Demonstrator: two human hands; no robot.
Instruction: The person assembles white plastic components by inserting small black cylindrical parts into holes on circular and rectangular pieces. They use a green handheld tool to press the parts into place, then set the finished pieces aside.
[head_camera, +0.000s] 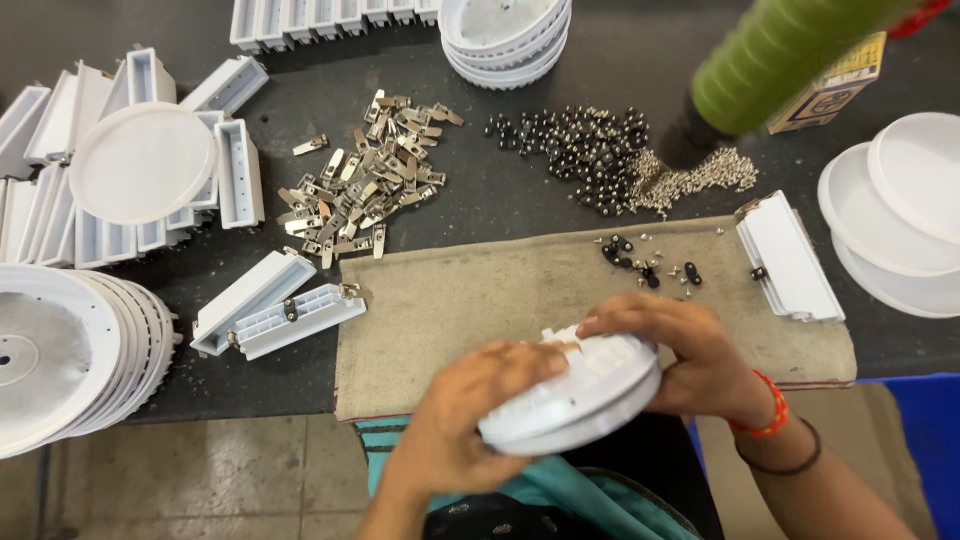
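Grip: both hands, left (470, 415) and right (690, 355), clamped on a round white housing (575, 395).
Below: tan cloth (480, 300) on the table.
Beyond: metal clips (365, 185), dark screws (580, 150).

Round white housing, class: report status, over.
Left hand and right hand both grip the round white housing, above the cloth mat. Loose black screws on the mat behind it. Green tool hanging beyond.

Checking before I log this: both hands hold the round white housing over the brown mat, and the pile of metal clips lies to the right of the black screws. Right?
Not quite. In the head view the metal clips lie left of the black screws, not right. The rest stands: the left hand and right hand hold the round white housing at the brown mat.
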